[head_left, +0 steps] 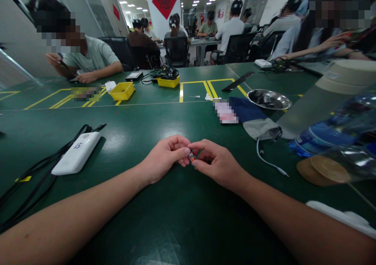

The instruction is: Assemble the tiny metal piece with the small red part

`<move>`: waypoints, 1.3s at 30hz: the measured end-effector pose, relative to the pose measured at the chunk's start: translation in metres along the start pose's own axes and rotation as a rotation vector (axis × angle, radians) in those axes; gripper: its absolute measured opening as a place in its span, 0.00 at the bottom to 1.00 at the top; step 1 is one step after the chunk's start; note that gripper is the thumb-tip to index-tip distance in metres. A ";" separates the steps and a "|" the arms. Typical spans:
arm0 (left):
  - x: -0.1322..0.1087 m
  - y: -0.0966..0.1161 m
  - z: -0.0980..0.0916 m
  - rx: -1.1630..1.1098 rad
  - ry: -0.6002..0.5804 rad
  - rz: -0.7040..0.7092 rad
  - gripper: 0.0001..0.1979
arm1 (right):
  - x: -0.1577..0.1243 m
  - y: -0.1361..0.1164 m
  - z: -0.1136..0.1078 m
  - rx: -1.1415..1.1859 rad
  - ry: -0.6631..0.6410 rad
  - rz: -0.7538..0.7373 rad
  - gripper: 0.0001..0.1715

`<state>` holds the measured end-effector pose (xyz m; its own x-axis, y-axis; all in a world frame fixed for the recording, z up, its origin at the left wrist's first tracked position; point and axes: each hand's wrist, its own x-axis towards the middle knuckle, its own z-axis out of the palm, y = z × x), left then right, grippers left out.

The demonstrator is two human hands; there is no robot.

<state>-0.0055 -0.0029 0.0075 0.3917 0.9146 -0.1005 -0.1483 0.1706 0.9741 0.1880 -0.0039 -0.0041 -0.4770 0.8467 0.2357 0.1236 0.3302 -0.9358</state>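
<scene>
A small orange-and-dark piece [192, 156], too small to name, is pinched between my two hands above the green table [132, 226]. My left hand [164, 157] grips its left side, thumb on top and fingers curled beneath. From the right, my right hand [216, 161] closes on the same piece with thumb and forefinger. The fingers cover part of the piece, so its full shape is hidden.
At left lies a white power bank [78, 153] with black cables. Yellow trays [122, 91] sit farther back. On the right are a steel bowl [268, 99], a blue-and-grey pouch [254, 118], a white cable [268, 161] and plastic bottles [331, 124]. A person [85, 57] sits across the table.
</scene>
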 end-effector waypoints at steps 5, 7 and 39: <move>0.000 0.000 0.000 0.028 -0.010 0.004 0.10 | 0.000 0.000 -0.002 -0.074 -0.041 -0.048 0.20; 0.000 0.000 0.001 0.031 -0.012 0.007 0.09 | 0.000 0.000 -0.002 -0.086 -0.047 -0.056 0.20; 0.000 0.004 -0.001 -0.165 -0.057 -0.118 0.14 | -0.004 0.001 -0.002 0.066 0.012 -0.036 0.19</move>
<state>-0.0067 -0.0021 0.0111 0.4652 0.8633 -0.1958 -0.2436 0.3375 0.9093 0.1919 -0.0056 -0.0053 -0.4696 0.8399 0.2722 0.0491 0.3327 -0.9418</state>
